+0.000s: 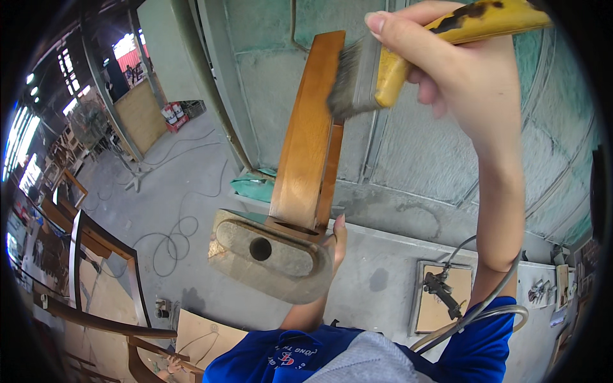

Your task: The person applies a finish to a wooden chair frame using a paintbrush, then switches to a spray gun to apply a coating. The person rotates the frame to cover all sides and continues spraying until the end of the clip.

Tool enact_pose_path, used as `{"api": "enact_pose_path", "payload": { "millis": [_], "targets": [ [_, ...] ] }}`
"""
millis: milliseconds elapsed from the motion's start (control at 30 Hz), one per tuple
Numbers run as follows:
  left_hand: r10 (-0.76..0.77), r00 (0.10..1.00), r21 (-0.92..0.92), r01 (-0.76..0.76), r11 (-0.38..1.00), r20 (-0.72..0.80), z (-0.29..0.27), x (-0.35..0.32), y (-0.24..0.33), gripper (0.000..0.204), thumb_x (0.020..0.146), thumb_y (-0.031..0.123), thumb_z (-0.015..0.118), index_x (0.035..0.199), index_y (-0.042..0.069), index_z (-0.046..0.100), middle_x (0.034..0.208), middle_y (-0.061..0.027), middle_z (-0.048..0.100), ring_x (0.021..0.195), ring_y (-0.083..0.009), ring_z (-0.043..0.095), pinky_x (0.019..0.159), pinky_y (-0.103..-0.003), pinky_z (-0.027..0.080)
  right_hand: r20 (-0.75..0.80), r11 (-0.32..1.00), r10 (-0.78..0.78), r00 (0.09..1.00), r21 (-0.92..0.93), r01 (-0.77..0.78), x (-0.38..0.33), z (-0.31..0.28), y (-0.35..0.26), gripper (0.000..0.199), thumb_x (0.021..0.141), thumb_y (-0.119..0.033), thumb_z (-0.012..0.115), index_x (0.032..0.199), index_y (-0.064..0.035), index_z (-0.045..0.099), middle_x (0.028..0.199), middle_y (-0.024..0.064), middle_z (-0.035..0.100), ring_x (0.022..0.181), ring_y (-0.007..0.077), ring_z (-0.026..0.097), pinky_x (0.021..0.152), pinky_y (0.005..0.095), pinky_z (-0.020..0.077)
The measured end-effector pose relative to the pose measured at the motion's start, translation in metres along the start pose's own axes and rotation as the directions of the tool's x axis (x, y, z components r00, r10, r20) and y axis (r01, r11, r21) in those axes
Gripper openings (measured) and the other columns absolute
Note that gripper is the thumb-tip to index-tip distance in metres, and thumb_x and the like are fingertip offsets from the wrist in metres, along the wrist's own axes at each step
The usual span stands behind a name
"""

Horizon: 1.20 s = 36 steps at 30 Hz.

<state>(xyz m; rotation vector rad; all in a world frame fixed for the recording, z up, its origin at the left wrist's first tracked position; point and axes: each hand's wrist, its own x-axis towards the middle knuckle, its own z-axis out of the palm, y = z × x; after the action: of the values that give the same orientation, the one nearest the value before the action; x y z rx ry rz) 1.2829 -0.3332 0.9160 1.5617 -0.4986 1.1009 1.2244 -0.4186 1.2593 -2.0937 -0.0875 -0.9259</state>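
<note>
My right hand (440, 64) grips a flat paintbrush by its yellow handle (491, 19), which has dark worn patches. The grey bristles (354, 76) meet or overlap the right edge of a long orange-brown wooden piece (303, 127) near its far end; whether they touch is hard to tell. At the near end of this piece is a grey-beige rounded block (281, 287) with a raised oval and a round hole. My left hand (338, 246) holds the piece from behind and below; only its thumb side shows, the other fingers being hidden.
A spray gun (444, 295) lies on a framed board at the right, with hoses near my right arm. Greenish grey panels (415, 147) stand ahead. Dark wooden frames (105, 255) are at the left, and a thin hose (172, 246) coils on the floor. Red-and-white cans (172, 113) stand farther back.
</note>
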Motion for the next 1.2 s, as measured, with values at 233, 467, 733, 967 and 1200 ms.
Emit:
{"api": "enact_pose_path", "payload": {
  "millis": [233, 467, 733, 967, 1200],
  "targets": [
    [-0.001, 0.999, -0.027, 0.0, 1.0, -0.034, -0.004, -0.001, -0.005, 0.072, 0.08, -0.012, 0.081, 0.132, -0.004, 0.031, 0.114, -0.0188, 0.049, 0.102, -0.024, 0.051, 0.085, -0.036, 0.052, -0.024, 0.941, -0.322, 0.946, -0.119, 0.317, 0.001, 0.009, 0.002, 0.021, 0.09, -0.023, 0.082, 0.089, -0.0032, 0.078, 0.067, 0.0009, 0.071, 0.047, 0.0031, 0.059, 0.044, 0.0205, 0.0471],
    [0.041, 0.997, -0.005, -0.042, 0.999, -0.065, 0.001, 0.002, -0.011, 0.068, 0.08, -0.011, 0.081, 0.128, -0.007, 0.033, 0.114, -0.0196, 0.049, 0.098, -0.0241, 0.053, 0.079, -0.033, 0.055, 0.089, 0.903, -0.358, 0.929, -0.218, 0.369, 0.012, 0.005, 0.002, 0.025, 0.094, -0.028, 0.08, 0.093, -0.003, 0.08, 0.071, 0.0034, 0.074, 0.048, 0.0046, 0.06, 0.044, 0.0203, 0.0486],
    [-0.085, 0.988, -0.174, 0.061, 0.983, -0.131, 0.023, -0.001, -0.006, 0.059, 0.082, -0.008, 0.082, 0.12, -0.006, 0.037, 0.11, -0.0171, 0.048, 0.094, -0.0225, 0.054, 0.066, -0.03, 0.053, 0.256, 0.997, 0.031, 0.966, 0.058, -0.047, 0.059, -0.007, 0.009, 0.029, 0.097, -0.026, 0.078, 0.082, -0.0016, 0.076, 0.064, 0.0038, 0.067, 0.048, 0.0059, 0.06, 0.038, 0.0197, 0.0466],
    [-0.069, 0.995, -0.043, 0.066, 0.997, -0.066, 0.021, 0.002, 0.0, 0.046, 0.084, -0.004, 0.082, 0.11, -0.001, 0.045, 0.107, -0.0106, 0.05, 0.088, -0.0199, 0.054, 0.072, -0.029, 0.046, 0.205, 0.989, -0.15, 0.967, 0.028, 0.148, 0.079, -0.014, 0.018, 0.022, 0.104, -0.018, 0.067, 0.09, -0.0008, 0.07, 0.062, 0.0046, 0.065, 0.046, 0.0074, 0.058, 0.036, 0.0211, 0.0452],
    [-0.012, 1.0, 0.109, 0.011, 0.994, 0.007, 0.027, 0.005, 0.003, 0.036, 0.089, 0.012, 0.082, 0.101, -0.001, 0.051, 0.095, -0.0089, 0.053, 0.078, -0.0211, 0.056, 0.07, -0.03, 0.045, 0.228, 0.964, -0.229, 0.946, 0.186, 0.189, 0.11, -0.025, 0.034, 0.017, 0.106, -0.011, 0.059, 0.097, 0.0001, 0.068, 0.062, 0.0054, 0.062, 0.046, 0.0101, 0.057, 0.037, 0.0239, 0.0441]
  ]
}}
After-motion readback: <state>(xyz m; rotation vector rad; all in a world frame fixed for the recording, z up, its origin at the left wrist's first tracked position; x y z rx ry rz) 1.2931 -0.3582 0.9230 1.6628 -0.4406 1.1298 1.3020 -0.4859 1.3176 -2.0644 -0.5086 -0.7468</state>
